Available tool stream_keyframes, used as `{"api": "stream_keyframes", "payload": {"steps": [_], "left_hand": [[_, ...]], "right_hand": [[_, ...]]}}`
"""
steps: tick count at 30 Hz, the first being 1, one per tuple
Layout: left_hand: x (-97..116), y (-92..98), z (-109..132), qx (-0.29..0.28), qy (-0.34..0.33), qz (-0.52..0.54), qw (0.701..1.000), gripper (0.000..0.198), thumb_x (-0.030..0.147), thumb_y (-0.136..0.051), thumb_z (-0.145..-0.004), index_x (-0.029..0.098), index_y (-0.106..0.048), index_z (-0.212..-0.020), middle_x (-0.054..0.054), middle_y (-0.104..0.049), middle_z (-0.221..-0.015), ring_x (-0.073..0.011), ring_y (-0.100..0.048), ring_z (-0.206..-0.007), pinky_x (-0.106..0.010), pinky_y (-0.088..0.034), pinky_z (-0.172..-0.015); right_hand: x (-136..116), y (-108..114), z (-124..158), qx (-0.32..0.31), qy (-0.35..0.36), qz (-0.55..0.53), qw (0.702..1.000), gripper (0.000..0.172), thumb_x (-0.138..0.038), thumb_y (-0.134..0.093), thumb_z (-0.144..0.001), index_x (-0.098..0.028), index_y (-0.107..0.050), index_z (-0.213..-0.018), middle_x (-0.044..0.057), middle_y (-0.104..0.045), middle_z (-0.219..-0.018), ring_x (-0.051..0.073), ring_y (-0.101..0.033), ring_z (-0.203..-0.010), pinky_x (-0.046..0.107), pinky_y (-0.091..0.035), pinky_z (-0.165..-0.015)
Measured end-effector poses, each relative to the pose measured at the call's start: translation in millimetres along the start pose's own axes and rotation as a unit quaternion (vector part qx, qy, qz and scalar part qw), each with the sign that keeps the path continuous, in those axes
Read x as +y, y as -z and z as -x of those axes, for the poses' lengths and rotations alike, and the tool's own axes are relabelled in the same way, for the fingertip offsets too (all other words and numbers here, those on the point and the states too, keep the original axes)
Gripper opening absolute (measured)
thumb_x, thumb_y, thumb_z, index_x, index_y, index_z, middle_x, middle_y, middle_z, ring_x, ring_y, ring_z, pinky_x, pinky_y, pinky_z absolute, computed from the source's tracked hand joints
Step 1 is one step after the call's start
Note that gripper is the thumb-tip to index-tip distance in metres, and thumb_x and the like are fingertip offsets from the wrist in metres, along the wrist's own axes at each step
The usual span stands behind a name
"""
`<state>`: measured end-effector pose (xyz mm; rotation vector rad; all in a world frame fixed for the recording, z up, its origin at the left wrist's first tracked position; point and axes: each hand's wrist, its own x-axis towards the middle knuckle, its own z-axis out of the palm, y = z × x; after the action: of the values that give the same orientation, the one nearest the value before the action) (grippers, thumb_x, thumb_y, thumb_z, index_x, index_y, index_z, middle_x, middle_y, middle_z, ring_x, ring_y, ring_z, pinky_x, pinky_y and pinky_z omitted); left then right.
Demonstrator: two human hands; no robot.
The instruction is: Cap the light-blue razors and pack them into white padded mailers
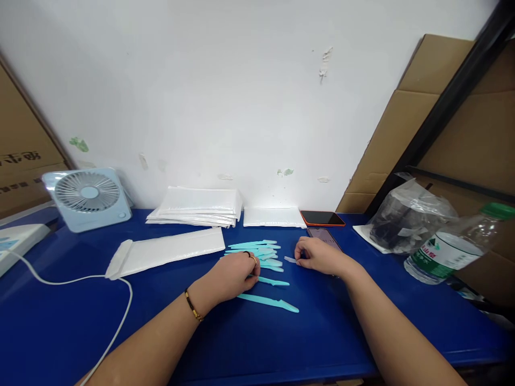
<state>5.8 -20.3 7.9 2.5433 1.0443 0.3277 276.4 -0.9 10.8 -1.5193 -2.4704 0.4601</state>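
Observation:
Several slim turquoise plastic razors (257, 251) lie in a loose pile on the blue table (60, 321). One more razor (269, 302) lies apart, nearer to me. My left hand (233, 276) rests on the pile's near side with fingers curled over a razor whose tip (277, 282) sticks out to the right. It wears rings and a gold bracelet. My right hand (317, 256) sits just right of the pile and pinches a small pale clear piece (289, 260) between thumb and fingers.
A white padded envelope (169, 252) lies open-ended at left, with a stack of envelopes (197, 206) and another one (273, 217) by the wall. A small fan (86, 198) and white cable (120, 311) are left. Two phones (322, 218), a bag (406, 220) and bottle (446, 252) are right.

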Motion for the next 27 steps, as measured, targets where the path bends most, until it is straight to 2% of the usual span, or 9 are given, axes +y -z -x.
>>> {"api": "stream_keyframes", "payload": {"steps": [2, 6, 8, 13, 16, 18, 20, 23, 27], "left_hand": [[1.6, 3.2, 0.5, 0.013, 0.013, 0.012, 1.0, 0.017, 0.029, -0.043, -0.082, 0.019, -0.056, -0.08, -0.003, -0.058, -0.076, -0.0152, -0.051, -0.069, -0.025, -0.035, -0.06], [3.4, 8.7, 0.2, 0.053, 0.061, 0.117, 0.99, 0.021, 0.032, -0.029, -0.088, 0.02, -0.046, -0.089, 0.0, -0.053, -0.072, -0.0127, -0.047, -0.062, -0.024, -0.036, -0.057], [2.2, 9.5, -1.2, 0.072, 0.075, 0.138, 0.985, 0.021, 0.033, -0.027, -0.089, 0.021, -0.045, -0.089, 0.001, -0.051, -0.071, -0.0124, -0.045, -0.061, -0.024, -0.035, -0.057], [-3.3, 8.2, -5.1, 0.075, 0.038, 0.083, 0.993, 0.026, 0.039, -0.034, -0.087, 0.019, -0.048, -0.078, -0.002, -0.052, -0.078, -0.0144, -0.047, -0.07, -0.026, -0.036, -0.066], [-4.5, 8.2, -4.9, 0.063, 0.039, 0.056, 0.996, 0.036, 0.045, -0.031, -0.087, 0.018, -0.049, -0.071, -0.002, -0.051, -0.073, -0.0144, -0.047, -0.067, -0.025, -0.036, -0.063], [-4.0, 9.2, -3.7, 0.056, 0.036, 0.047, 0.997, 0.041, 0.047, -0.027, -0.088, 0.018, -0.051, -0.072, -0.002, -0.052, -0.071, -0.0146, -0.047, -0.065, -0.025, -0.035, -0.063], [-3.3, 10.8, -2.5, 0.052, 0.024, 0.043, 0.997, 0.042, 0.046, -0.024, -0.09, 0.018, -0.054, -0.078, -0.004, -0.055, -0.076, -0.0156, -0.05, -0.069, -0.026, -0.036, -0.065], [-3.4, 12.5, -1.5, 0.044, 0.025, 0.035, 0.998, 0.044, 0.046, -0.022, -0.09, 0.019, -0.056, -0.083, -0.004, -0.058, -0.078, -0.0165, -0.052, -0.071, -0.026, -0.036, -0.066], [-6.0, 11.8, -1.5, 0.037, 0.04, 0.013, 0.998, 0.046, 0.049, -0.024, -0.089, 0.019, -0.056, -0.074, -0.003, -0.057, -0.067, -0.0162, -0.051, -0.064, -0.025, -0.033, -0.06]], "right_hand": [[-8.0, -1.5, 1.6, -0.002, 0.007, -0.015, 1.0, 0.007, -0.02, -0.057, -0.07, -0.02, -0.061, -0.075, 0.003, -0.058, -0.082, 0.014, -0.052, -0.065, 0.023, -0.038, -0.056], [-17.2, -5.3, 2.2, 0.001, 0.019, -0.019, 1.0, 0.009, -0.022, -0.059, -0.069, -0.02, -0.061, -0.077, 0.002, -0.057, -0.079, 0.013, -0.05, -0.063, 0.023, -0.038, -0.054], [-19.3, -6.8, 1.4, 0.01, 0.028, -0.027, 0.999, 0.012, -0.024, -0.061, -0.069, -0.02, -0.06, -0.08, 0.002, -0.056, -0.08, 0.013, -0.05, -0.064, 0.023, -0.038, -0.056], [-22.0, -9.1, 0.9, -0.008, 0.031, -0.058, 0.998, 0.008, -0.025, -0.058, -0.072, -0.02, -0.06, -0.078, 0.003, -0.056, -0.079, 0.014, -0.051, -0.069, 0.023, -0.039, -0.058], [-22.0, -10.9, 2.0, -0.02, 0.029, -0.065, 0.997, 0.007, -0.023, -0.058, -0.071, -0.019, -0.059, -0.077, 0.003, -0.057, -0.078, 0.014, -0.051, -0.068, 0.022, -0.038, -0.056], [-21.5, -12.1, 2.5, -0.022, 0.037, -0.067, 0.997, 0.005, -0.02, -0.056, -0.072, -0.02, -0.059, -0.076, 0.001, -0.059, -0.074, 0.013, -0.051, -0.066, 0.022, -0.037, -0.055], [-20.9, -12.0, 2.8, -0.017, 0.04, -0.075, 0.996, 0.01, -0.017, -0.055, -0.072, -0.021, -0.059, -0.081, 0.0, -0.06, -0.072, 0.013, -0.052, -0.064, 0.021, -0.036, -0.054], [-20.2, -7.4, 3.6, 0.015, 0.036, -0.09, 0.995, 0.014, -0.019, -0.055, -0.073, -0.022, -0.06, -0.086, 0.0, -0.061, -0.074, 0.013, -0.052, -0.062, 0.022, -0.037, -0.055], [-23.3, 2.5, 6.1, 0.076, 0.032, -0.145, 0.986, 0.013, -0.028, -0.05, -0.08, -0.021, -0.059, -0.086, 0.001, -0.06, -0.073, 0.013, -0.052, -0.062, 0.023, -0.039, -0.056]]}}
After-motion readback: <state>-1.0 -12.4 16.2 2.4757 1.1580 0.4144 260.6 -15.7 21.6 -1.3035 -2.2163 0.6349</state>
